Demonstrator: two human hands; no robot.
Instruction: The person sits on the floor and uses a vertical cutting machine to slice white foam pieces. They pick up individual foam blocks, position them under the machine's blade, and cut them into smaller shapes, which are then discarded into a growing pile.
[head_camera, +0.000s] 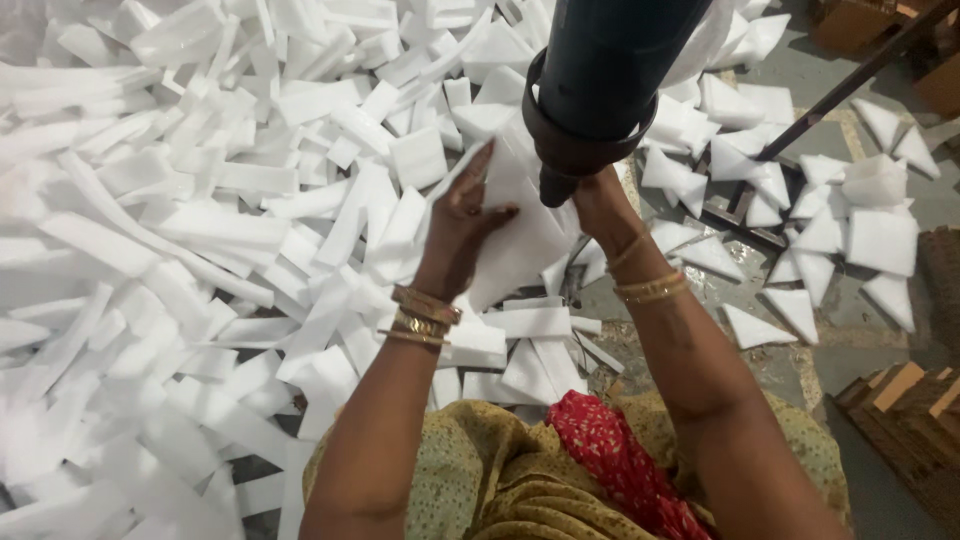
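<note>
Seen from the head camera, looking down past the person's chest, both arms reach forward toward a dark cylindrical machine part (600, 70) that hangs into the top of the picture.

The left hand (462, 228) is spread fairly wide, fingers long and slightly curved, the palm pressed flat against a white foam sheet (520, 245). The thumb lies across the sheet's face and the fingertips reach up to its top edge near the machine's dark ring. Gold bangles (422, 318) circle the left wrist.

The right hand (598, 200) is at the other side of the same sheet, just under the lower end of the dark cylinder. Its fingers are mostly hidden behind the machine part and the sheet, so how far it is open cannot be told; the back of the hand and wrist show, with gold bangles (650, 288) on that wrist as well.

The white foam sheet is held tilted between the two hands, directly below the cylinder, its lower part overlapping the scraps beneath.

To the left and ahead lies a deep pile of foam strips (170, 220), long narrow white offcuts lying in every direction. To the right, on the grey floor (850, 345), are scattered triangular foam pieces (800, 250), lying around a dark metal frame (745, 215). Brown wooden blocks (905, 400) sit at the lower right corner. At the bottom edge show a mustard garment (480, 470) and a red patterned cloth (610, 450).
</note>
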